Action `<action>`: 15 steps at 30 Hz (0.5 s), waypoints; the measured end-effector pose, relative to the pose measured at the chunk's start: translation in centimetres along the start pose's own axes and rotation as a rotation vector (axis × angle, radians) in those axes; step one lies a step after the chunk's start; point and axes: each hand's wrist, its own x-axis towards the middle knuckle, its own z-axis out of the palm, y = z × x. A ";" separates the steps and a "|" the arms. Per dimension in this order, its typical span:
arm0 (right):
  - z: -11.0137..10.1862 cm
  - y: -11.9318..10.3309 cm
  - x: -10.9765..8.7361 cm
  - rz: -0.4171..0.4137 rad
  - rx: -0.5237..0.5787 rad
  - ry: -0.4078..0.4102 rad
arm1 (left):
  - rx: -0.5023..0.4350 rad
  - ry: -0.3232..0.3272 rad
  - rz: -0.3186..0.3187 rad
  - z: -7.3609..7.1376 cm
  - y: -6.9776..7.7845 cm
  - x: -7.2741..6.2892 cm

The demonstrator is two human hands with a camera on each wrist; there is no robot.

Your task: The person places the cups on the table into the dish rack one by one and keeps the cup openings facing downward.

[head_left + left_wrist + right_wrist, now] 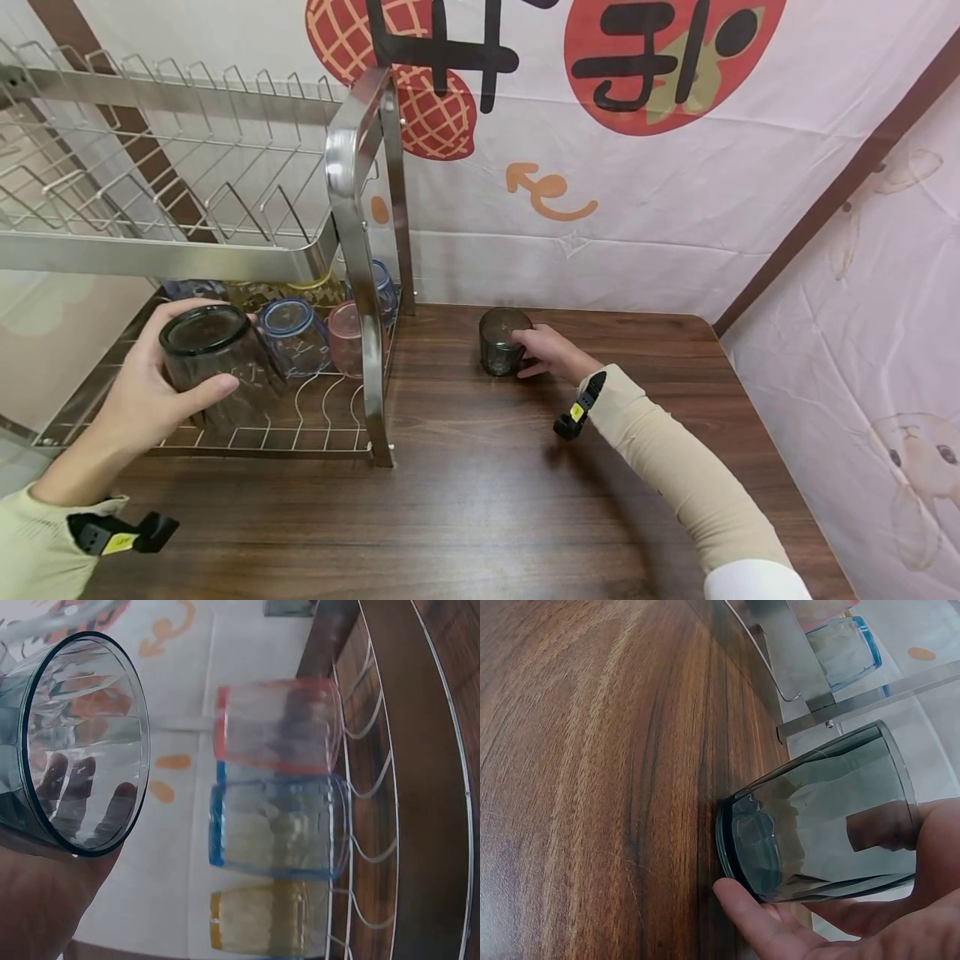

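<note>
My left hand [146, 396] grips a dark grey-green drinking glass [221, 371], thumb on the near side. The glass is upside down in front of the rack's lower shelf; in the left wrist view its open rim [147, 750] faces down toward that shelf. On the table to the right, my right hand [555, 352] grips a second dark grey-green glass [497, 340] by its side. This one stands upright, its thick base [731, 847] at the wood, one fingertip beside the base. Inverted blue [298, 337] and pink [346, 337] glasses sit on the lower shelf.
A two-tier metal dish rack [352, 167] stands at the left, its upper wire tier [150, 179] over the glasses. Behind those in front are yellow [318, 292] and blue [384, 292] glasses. A printed cloth [480, 250] hangs behind the wooden table [465, 500].
</note>
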 end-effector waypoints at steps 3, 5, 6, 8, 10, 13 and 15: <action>0.0 0.1 0.0 -0.014 -0.003 -0.007 | 0.077 0.046 -0.031 -0.7 -0.2 0.1; 0.0 0.1 0.0 -0.018 -0.002 -0.010 | 0.077 0.067 -0.040 -1.2 -0.4 0.1; 0.0 0.1 -0.1 -0.022 -0.003 -0.010 | 0.099 0.079 -0.044 -1.4 -0.4 0.2; 0.0 0.1 -0.1 -0.024 0.001 -0.007 | 0.120 0.094 -0.051 -1.7 -0.6 0.3; 0.0 0.2 0.0 -0.026 0.002 -0.005 | 0.192 0.111 -0.064 -1.9 -0.8 0.3; 0.0 0.1 0.0 -0.026 0.004 -0.002 | 0.204 0.127 -0.080 -2.2 -1.0 0.4; -0.1 0.1 0.0 -0.027 0.002 -0.002 | 0.160 0.138 -0.087 -2.3 -1.1 0.5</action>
